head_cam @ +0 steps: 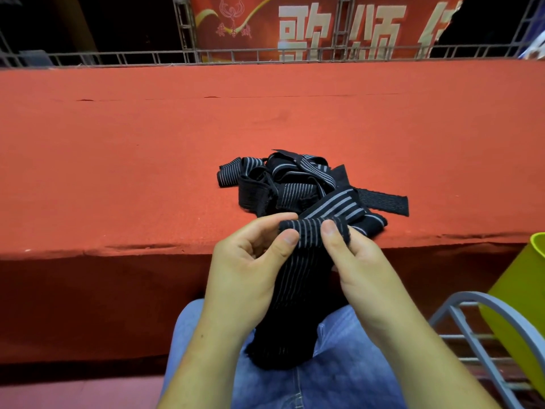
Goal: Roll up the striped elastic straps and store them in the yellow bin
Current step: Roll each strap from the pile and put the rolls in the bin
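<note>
— Where is the strap now?
— 1 strap (pixel 306 228) is held by the 2 hands, just in front of the edge of the red cloth (pixel 177 143). The left hand (pixel 250 261) pinches its top end from the left side, with the thumb in front and the fingers curled behind. The right hand (pixel 359 261) pinches the same end from the right, with the thumb flat on the stripes. Neither hand holds anything else.
— And the rest of it?
— It hangs down from the hands to the jeans (pixel 339 379), so its long axis goes from the fingers toward the lap. I think the rolling should start at the top end and follow this line.
— The other straps?
— They lie in 1 loose pile (pixel 295 184) on the cloth, just beyond the hands, twisted over each other. I cannot count them.
— What material is it?
— Flat black elastic, soft, with thin grey lines along its length. The lower end looks a little frayed. I suppose it bends easily and may unroll by itself.
— And the bin?
— The bin (pixel 525 290) is at the right, by a grey wire rack (pixel 460 326). It is smooth yellow-green plastic. The right hand is nearer to it.
</note>
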Demonstrator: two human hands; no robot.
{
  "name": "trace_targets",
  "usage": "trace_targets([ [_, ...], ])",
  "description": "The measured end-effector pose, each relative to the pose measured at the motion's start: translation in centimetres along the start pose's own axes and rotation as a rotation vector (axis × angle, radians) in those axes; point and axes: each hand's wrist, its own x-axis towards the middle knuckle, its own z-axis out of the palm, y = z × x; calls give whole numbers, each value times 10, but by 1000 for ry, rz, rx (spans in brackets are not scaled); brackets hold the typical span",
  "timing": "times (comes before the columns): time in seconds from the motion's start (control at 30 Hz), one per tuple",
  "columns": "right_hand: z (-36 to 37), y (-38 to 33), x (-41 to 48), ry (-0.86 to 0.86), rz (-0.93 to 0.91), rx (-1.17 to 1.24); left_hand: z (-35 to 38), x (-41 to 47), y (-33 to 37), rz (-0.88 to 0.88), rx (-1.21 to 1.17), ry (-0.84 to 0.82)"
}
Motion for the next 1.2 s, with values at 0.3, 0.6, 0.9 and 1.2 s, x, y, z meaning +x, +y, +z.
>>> trace_targets([
  [0.3,-3,4,4,58,-115,54,-1,1,0,-42,18,-71],
  [0.6,0,2,4,23,24,123,1,1,0,13,42,-8],
  [0.9,-1,3,2,-1,145,130,1,3,0,67,65,29],
  [1.2,0,3,4,-31,125,186,2,1,2,69,48,23],
])
